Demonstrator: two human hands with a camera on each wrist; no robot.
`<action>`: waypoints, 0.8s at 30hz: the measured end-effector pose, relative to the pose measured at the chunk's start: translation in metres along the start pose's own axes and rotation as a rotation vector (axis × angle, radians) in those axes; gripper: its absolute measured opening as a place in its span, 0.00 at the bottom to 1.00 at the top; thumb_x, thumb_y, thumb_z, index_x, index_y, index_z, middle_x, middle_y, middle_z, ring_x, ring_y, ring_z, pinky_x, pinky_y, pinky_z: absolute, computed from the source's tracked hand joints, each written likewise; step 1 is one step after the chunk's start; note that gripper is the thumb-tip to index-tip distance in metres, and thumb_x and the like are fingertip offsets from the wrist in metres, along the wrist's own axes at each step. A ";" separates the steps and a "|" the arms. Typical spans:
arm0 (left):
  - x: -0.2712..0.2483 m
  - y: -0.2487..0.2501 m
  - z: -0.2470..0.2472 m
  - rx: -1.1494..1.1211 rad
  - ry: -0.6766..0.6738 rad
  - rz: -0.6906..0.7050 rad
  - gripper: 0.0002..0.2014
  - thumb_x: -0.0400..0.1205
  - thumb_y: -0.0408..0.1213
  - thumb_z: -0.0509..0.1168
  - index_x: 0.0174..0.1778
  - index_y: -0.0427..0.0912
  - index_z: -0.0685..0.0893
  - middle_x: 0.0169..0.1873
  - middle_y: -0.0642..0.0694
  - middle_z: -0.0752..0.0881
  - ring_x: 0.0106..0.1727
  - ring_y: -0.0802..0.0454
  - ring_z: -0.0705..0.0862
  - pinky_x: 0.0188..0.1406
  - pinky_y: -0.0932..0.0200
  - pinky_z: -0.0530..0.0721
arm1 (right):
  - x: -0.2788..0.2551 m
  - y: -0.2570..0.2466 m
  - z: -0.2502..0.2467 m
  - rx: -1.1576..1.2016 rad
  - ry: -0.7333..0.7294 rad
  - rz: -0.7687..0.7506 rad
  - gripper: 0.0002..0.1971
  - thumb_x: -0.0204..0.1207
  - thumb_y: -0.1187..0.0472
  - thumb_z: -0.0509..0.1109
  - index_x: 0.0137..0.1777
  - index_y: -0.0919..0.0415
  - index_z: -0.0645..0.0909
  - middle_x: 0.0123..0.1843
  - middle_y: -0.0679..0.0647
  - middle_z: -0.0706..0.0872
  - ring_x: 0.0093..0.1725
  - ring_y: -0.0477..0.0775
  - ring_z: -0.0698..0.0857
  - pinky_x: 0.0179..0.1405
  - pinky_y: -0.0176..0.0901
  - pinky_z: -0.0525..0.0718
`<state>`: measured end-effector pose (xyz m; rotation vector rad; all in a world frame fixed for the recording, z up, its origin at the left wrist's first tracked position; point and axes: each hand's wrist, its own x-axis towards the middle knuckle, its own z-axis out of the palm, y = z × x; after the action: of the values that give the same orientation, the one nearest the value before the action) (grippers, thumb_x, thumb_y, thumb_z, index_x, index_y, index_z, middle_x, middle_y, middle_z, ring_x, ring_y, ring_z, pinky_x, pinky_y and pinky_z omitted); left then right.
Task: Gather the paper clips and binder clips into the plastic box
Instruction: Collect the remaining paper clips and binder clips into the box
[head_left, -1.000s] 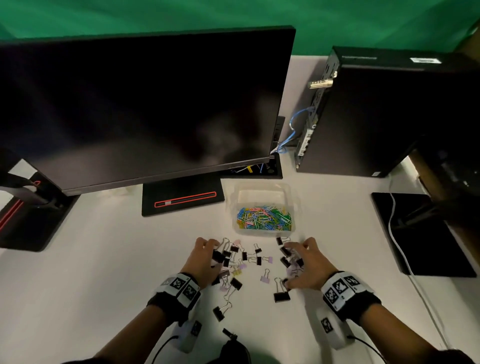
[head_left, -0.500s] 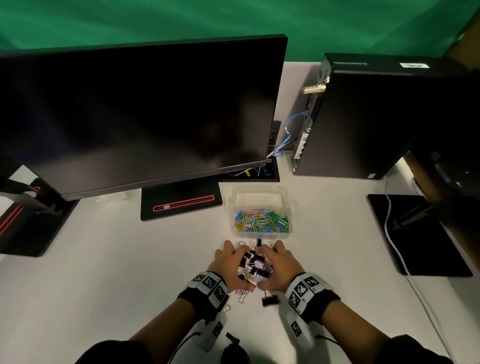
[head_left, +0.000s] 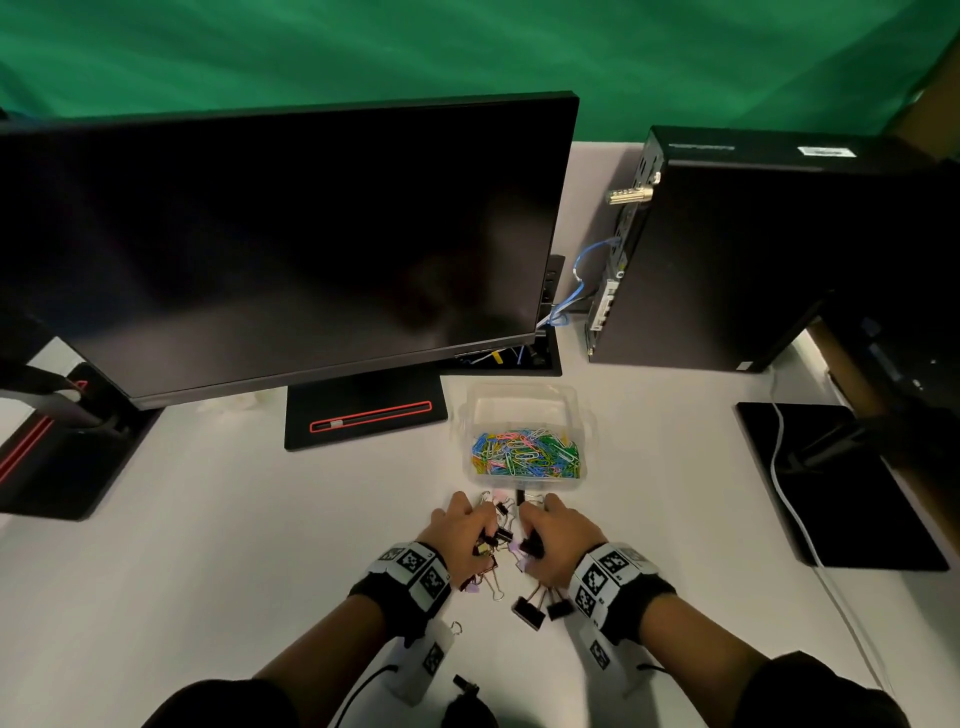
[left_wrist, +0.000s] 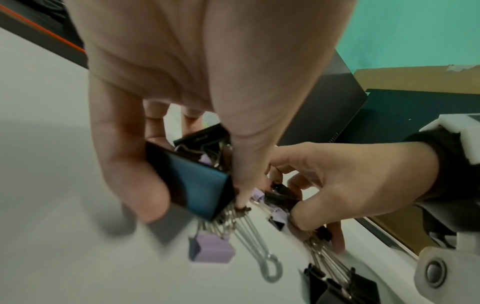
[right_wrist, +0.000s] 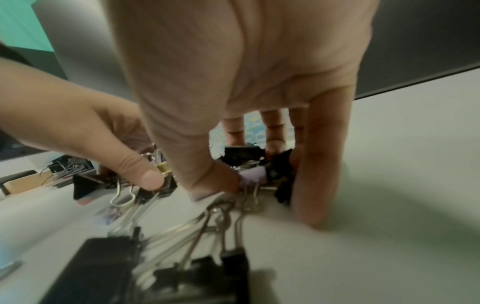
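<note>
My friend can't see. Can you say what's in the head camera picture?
Two hands, left and right, scoop up binder clips on a white desk. Just beyond sits a clear box of colourful paper clips, near a dark monitor.

- Left hand (head_left: 460, 538) and right hand (head_left: 556, 540) are bare.
- Behind the fingers, each wrist wears a black band (head_left: 631, 597) carrying white blocks printed with black square markers.
- White camera housings (head_left: 423, 660) with thin black cables hang under both wrists.
- Dark sleeves cover the upper arms.
</note>
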<state>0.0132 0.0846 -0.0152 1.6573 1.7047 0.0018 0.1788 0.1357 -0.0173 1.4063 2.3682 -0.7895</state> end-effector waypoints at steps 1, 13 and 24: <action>0.001 0.000 -0.002 -0.011 -0.006 0.014 0.11 0.75 0.39 0.66 0.49 0.46 0.72 0.50 0.48 0.67 0.51 0.41 0.75 0.52 0.51 0.79 | 0.000 0.001 -0.001 0.008 -0.001 -0.001 0.16 0.65 0.52 0.71 0.49 0.53 0.69 0.50 0.54 0.70 0.49 0.62 0.81 0.44 0.47 0.78; 0.009 0.000 -0.063 -0.505 -0.103 -0.017 0.06 0.79 0.34 0.66 0.41 0.46 0.74 0.38 0.47 0.77 0.33 0.52 0.82 0.22 0.62 0.86 | -0.004 0.029 -0.004 0.290 0.057 -0.017 0.19 0.59 0.62 0.75 0.29 0.39 0.69 0.43 0.47 0.72 0.41 0.49 0.77 0.33 0.25 0.68; 0.081 0.040 -0.117 -0.857 0.112 -0.060 0.02 0.82 0.32 0.63 0.47 0.40 0.76 0.42 0.42 0.79 0.39 0.44 0.84 0.37 0.48 0.91 | -0.002 0.038 -0.001 0.412 0.083 -0.011 0.19 0.55 0.62 0.80 0.26 0.40 0.72 0.40 0.41 0.74 0.39 0.43 0.78 0.35 0.18 0.72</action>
<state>-0.0018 0.2176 0.0484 0.9685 1.5077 0.7067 0.2135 0.1488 -0.0274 1.6030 2.3655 -1.3037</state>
